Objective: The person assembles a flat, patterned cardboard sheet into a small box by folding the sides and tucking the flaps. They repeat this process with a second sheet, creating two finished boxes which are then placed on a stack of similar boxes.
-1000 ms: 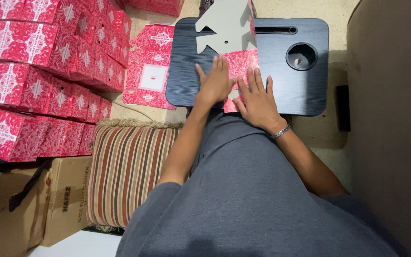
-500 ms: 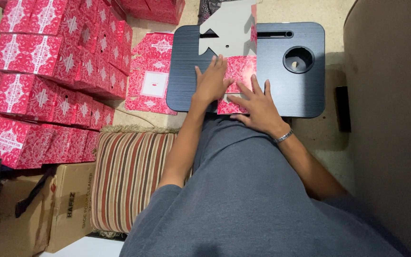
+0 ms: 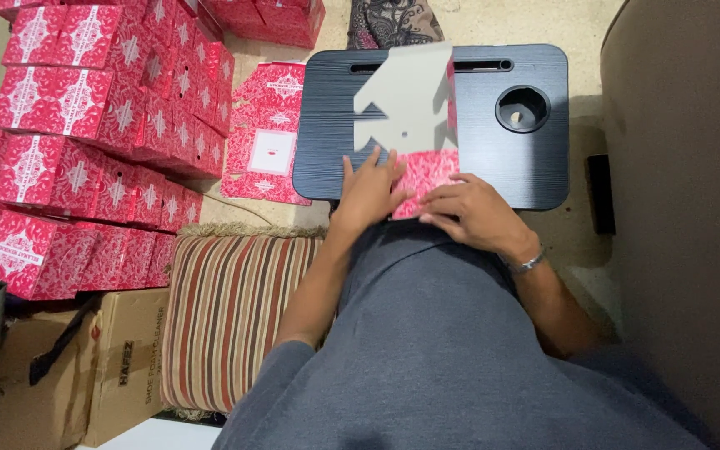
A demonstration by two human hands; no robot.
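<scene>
Flat box blank on black lap counter, grey flaps now standing farther up than before; left hand and right hand fingers spread, pressing its red panel

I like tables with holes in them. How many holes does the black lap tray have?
2: a round cup hole near the right side of the black lap tray, and a long slot along its far edge, partly covered by the grey box flap.

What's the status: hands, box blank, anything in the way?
Left hand and right hand both flat on the red box blank, pressing it onto the lap tray. Grey flaps stand up behind. Nothing in the way on the tray.
</scene>
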